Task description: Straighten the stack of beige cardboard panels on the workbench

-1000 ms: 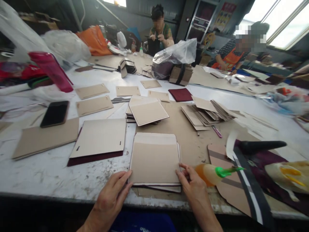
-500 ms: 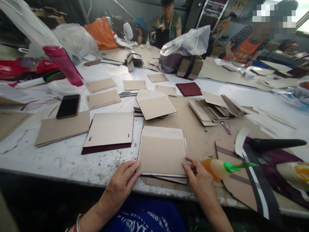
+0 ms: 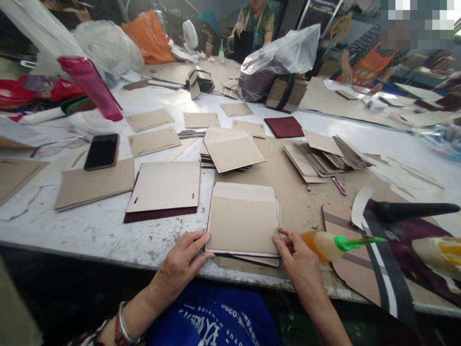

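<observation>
A beige rectangular panel (image 3: 243, 221) with a paler strip along its far edge lies on a small stack near the table's front edge. My left hand (image 3: 187, 254) grips its left edge near the front corner, thumb along the front. At the opposite edge, the fingers and thumb of my right hand (image 3: 293, 245) are closed on its side. Dark and pale layers of the stack (image 3: 266, 261) peek out below it. Just right of my right hand lies a bottle of amber liquid with a green nozzle (image 3: 340, 243).
Left of the panel lies a beige-and-maroon piece (image 3: 163, 187); a phone (image 3: 102, 151) rests on beige boards (image 3: 95, 185). Behind are piled panels (image 3: 234, 151) and more stacked pieces (image 3: 324, 156). A purple pen-like tool (image 3: 338, 186) lies at right. Two people work across the table.
The view has tilted slightly downward, so the table's things sit a little higher in it. Both hands keep their hold on the panel's edges, which stays in place on the table.
</observation>
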The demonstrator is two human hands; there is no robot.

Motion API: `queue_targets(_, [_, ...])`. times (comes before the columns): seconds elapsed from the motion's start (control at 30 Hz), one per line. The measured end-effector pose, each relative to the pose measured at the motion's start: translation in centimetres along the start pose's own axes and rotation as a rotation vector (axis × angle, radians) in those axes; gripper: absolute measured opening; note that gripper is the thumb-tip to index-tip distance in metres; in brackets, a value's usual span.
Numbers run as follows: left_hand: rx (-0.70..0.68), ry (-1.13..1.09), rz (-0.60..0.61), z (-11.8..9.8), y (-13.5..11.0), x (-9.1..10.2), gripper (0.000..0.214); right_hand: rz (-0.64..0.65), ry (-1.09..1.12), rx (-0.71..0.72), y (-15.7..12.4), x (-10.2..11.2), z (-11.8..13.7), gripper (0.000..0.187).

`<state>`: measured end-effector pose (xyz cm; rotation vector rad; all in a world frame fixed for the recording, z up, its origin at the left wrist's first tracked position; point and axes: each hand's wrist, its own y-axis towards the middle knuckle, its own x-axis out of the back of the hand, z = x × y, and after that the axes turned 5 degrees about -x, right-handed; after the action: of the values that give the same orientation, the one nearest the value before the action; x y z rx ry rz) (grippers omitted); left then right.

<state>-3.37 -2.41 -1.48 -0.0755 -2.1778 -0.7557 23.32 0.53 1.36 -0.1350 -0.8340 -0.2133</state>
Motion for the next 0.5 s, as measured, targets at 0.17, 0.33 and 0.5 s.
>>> queue_targets(0.17, [-0.006,-0.007,-0.006,-0.04,0.07,-0.11,0.029,-0.008,0.006,0.015,-0.09,0.12,0.15,0.037])
queue_targets(0.33, [-0.038,0.010,-0.015,0.13,-0.08,-0.21,0.031,-0.006,0.003,0.041,-0.22,0.06,0.23,0.033])
queue_targets(0.5, [-0.132,0.076,-0.020,0.34,0.09,-0.09,0.032,-0.020,-0.006,0.056,-0.26,-0.21,0.00,0.030])
